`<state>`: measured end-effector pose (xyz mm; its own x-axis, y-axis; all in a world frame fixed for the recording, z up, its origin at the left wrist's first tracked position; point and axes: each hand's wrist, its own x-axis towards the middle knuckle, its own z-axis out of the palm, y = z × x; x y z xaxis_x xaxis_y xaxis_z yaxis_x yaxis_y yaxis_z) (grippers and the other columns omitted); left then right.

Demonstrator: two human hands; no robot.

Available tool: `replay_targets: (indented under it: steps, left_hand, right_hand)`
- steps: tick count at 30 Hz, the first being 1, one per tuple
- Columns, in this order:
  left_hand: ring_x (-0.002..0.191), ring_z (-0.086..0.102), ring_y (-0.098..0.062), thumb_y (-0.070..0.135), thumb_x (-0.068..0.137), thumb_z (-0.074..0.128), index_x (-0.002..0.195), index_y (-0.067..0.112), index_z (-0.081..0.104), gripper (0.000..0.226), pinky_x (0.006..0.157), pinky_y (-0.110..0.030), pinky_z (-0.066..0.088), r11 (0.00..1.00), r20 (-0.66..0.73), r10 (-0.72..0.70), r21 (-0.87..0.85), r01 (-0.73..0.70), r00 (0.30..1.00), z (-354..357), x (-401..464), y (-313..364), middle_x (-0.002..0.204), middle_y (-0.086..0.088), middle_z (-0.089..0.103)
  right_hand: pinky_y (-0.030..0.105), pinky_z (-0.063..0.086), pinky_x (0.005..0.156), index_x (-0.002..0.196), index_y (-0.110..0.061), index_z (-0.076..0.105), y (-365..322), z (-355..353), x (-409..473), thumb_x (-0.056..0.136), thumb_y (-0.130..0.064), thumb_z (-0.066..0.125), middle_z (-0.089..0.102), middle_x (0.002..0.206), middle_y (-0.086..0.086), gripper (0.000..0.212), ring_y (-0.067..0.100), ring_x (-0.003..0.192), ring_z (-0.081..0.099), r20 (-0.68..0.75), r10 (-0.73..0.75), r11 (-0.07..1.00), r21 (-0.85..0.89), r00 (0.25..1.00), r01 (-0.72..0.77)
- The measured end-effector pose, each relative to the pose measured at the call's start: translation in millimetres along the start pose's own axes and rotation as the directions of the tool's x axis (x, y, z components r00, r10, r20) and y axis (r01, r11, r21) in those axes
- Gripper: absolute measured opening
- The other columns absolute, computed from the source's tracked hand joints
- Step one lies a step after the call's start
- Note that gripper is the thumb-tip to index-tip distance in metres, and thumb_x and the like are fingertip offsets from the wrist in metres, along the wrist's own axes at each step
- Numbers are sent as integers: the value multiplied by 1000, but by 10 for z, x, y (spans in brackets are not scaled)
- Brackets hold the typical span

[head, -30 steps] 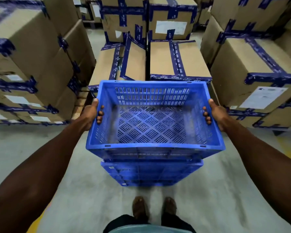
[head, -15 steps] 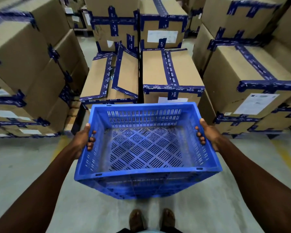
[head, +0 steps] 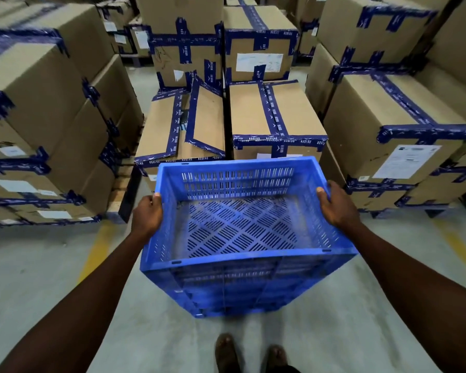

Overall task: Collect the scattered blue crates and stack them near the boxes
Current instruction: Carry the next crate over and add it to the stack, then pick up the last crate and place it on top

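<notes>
An empty blue slotted crate (head: 242,232) sits on top of a lower blue crate (head: 226,300) on the floor, right in front of my feet. My left hand (head: 147,214) is clasped over the top crate's left rim. My right hand (head: 336,205) grips the right rim, thumb on top. The stack stands just short of two low cardboard boxes (head: 275,117) bound with blue tape. How many crates lie under the top one is hidden.
Tall taped cardboard boxes wall in the left (head: 38,117) and right (head: 398,125) sides, with more boxes behind (head: 221,41). Yellow floor lines (head: 94,254) run on both sides. Grey concrete floor (head: 51,278) spreads around the stack; my shoes (head: 250,354) are close behind it.
The top crate came down from mid-air onto the lower crate and now rests on it. My fingers moved from the side handle holes up to the rim.
</notes>
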<state>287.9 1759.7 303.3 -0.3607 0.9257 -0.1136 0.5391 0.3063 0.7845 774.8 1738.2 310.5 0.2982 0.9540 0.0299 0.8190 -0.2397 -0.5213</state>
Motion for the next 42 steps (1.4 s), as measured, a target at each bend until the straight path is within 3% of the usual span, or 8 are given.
replay_targets:
  steps: [7,12,16,21,26,33,37,42]
  left_hand:
    - [122,49,-42,51,98,40,128,1,47,59,98,-52,42,915,17,301,276,-294,953,-10,-749,-65,131,-24,53]
    - [146,27,-35,47,101,42,149,2,34,66,118,-54,17,912,38,324,255,-322,945,24,-1628,-76,156,-20,34]
    - [144,31,-33,45,100,45,147,3,36,64,117,-50,24,896,82,411,146,-418,908,30,-2559,-208,153,-18,39]
    - [137,43,-29,41,99,49,147,6,38,60,113,-40,33,902,269,408,27,-430,873,96,-3660,-509,149,-15,46]
    - [119,58,-31,47,97,51,145,12,40,60,103,-49,45,892,477,406,-19,-453,780,202,-4514,-831,135,-14,56]
    - [84,65,-28,36,96,55,136,8,46,49,77,-39,50,818,691,492,-160,-553,529,206,-5811,-1236,86,4,61]
    - [91,64,-23,40,98,53,135,18,48,43,83,-35,49,793,797,462,-173,-584,390,37,-6771,-1566,97,2,62]
    - [93,67,-23,49,97,49,134,27,49,43,86,-35,51,715,920,386,-254,-651,65,-269,-8115,-1991,103,1,68]
  right_hand:
    - [55,37,109,156,-23,27,38,34,-841,92,-73,23,32,159,18,81,37,144,33,-36,-154,976,-159,987,146]
    - [56,32,114,158,-25,24,146,-55,-1707,93,-74,26,27,162,16,81,34,148,26,-64,-144,987,-82,987,139]
    - [49,33,114,157,-18,26,340,-110,-2659,98,-64,36,33,160,14,76,30,146,31,-134,-137,989,42,981,144]
    - [41,31,116,156,-17,26,607,-220,-4157,97,-59,43,38,158,10,74,28,143,38,-187,130,954,290,974,-71]
    - [40,47,101,155,-25,29,800,-329,-5663,97,-56,49,49,146,6,69,22,120,58,-221,425,834,472,878,-286]
    - [27,40,80,152,-23,34,833,-197,-7726,98,-51,50,57,129,0,62,8,83,61,-291,723,648,600,627,-469]
    - [31,45,82,153,-26,29,671,-34,-9062,96,-61,46,59,127,-2,69,13,86,66,-289,830,532,669,477,-520]
    - [40,54,86,148,-38,28,379,79,-10861,77,-90,35,63,109,-18,88,20,90,72,-268,940,339,773,210,-536]
